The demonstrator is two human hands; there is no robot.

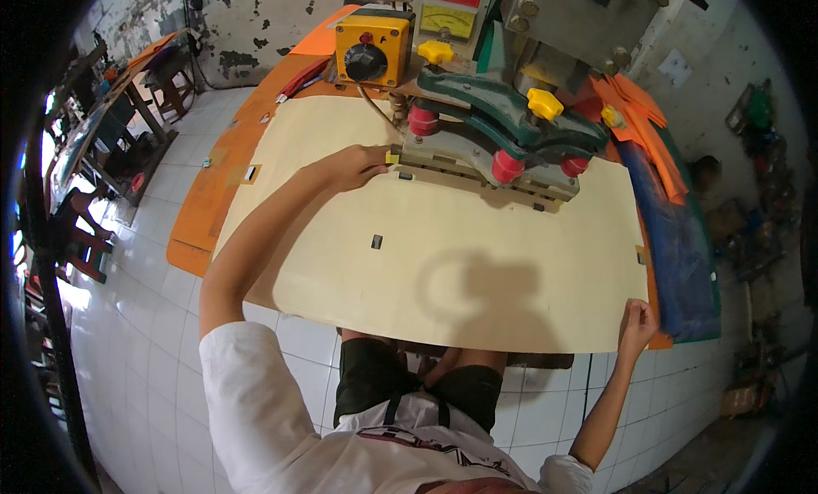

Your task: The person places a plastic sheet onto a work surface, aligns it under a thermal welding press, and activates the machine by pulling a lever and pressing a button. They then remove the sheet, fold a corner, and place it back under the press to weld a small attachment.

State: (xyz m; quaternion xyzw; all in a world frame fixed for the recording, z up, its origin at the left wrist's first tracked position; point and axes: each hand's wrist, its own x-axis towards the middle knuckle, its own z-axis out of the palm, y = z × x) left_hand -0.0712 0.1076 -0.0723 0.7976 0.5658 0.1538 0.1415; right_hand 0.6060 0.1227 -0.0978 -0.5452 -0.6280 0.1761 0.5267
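A large, pale cream sheet point(332, 272) lies flat in front of me, with a few small dark rectangles on it. Stretched forward over it, my left hand point(356, 167) has its fingers extended at the left end of a press head's metal bar point(477, 170); the fingertips are partly hidden there. At the sheet's near right corner, my right hand point(639, 325) is closed with its fingers curled at the edge. The press head has dark green arms point(486, 111), red round knobs point(508, 166) and yellow star knobs point(544, 105).
Beneath the sheet is an orange tabletop point(194, 234). A yellow control box point(372, 49) with a black dial stands behind the sheet's far left. Orange material point(635, 111) and a dark blue sheet point(682, 255) lie on the right. Stools point(83, 234) stand at far left.
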